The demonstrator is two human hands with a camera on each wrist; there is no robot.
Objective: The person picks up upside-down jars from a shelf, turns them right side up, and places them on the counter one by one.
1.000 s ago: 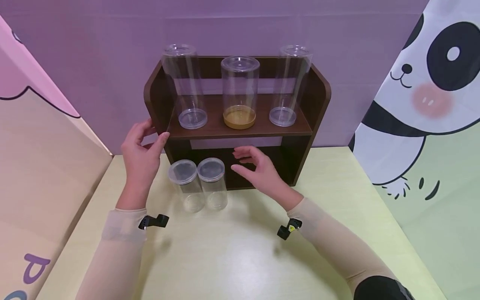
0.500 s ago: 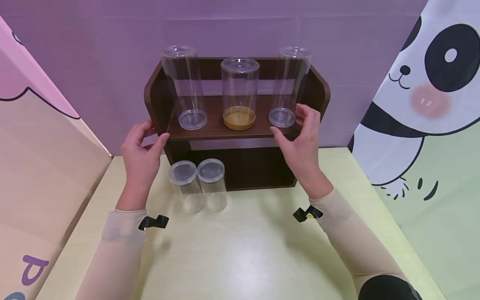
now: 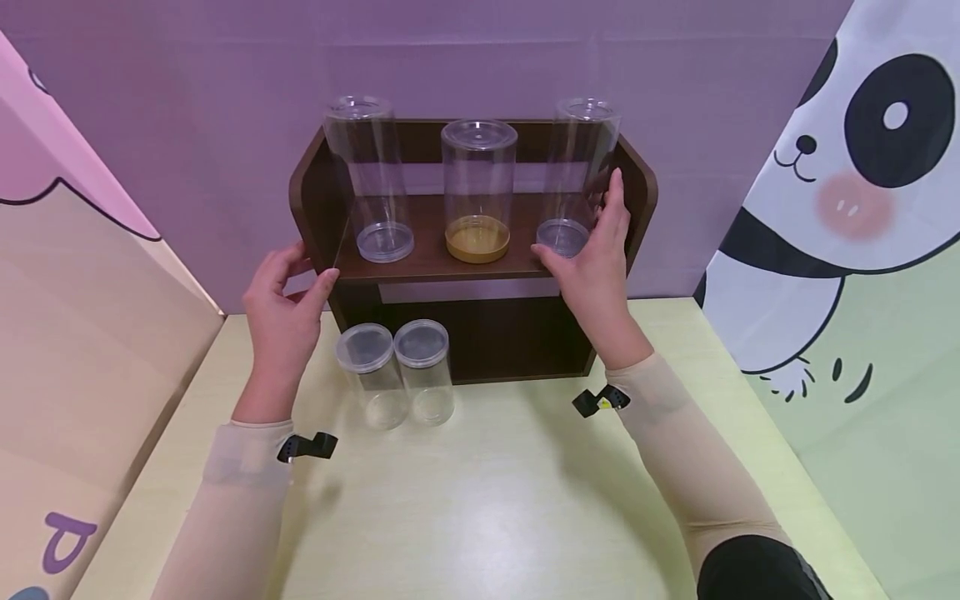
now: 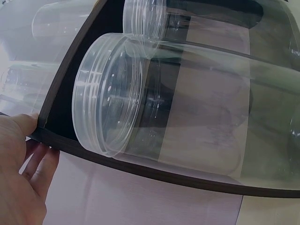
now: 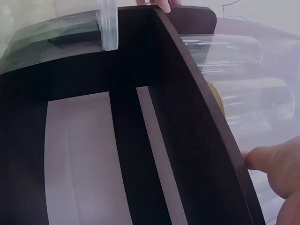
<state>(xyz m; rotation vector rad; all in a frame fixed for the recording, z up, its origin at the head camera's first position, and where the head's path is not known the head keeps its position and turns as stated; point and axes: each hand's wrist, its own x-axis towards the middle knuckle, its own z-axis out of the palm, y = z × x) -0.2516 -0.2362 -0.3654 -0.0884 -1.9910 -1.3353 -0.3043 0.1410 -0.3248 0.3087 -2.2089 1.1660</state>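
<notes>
My left hand holds the left side of a dark brown two-tier wooden shelf, thumb on its front edge and fingers on the outer side. Three tall clear lidded jars stand along the upper tier. My right hand is at the right jar, thumb by its base and fingers stretched up along its right side. In the right wrist view the thumb meets the shelf's edge; the other fingers are mostly cropped. Beside it in the row are the gold-based middle jar and the left jar.
Two shorter clear jars with lids, one at the left and one beside it, stand before the lower tier. The shelf rests on a pale wooden table, against a purple backdrop. A panda print hangs at right.
My right hand has moved from in front of the lower tier, up and right to the right jar, its fingers now higher beside it. The left hand has stayed on the shelf.
</notes>
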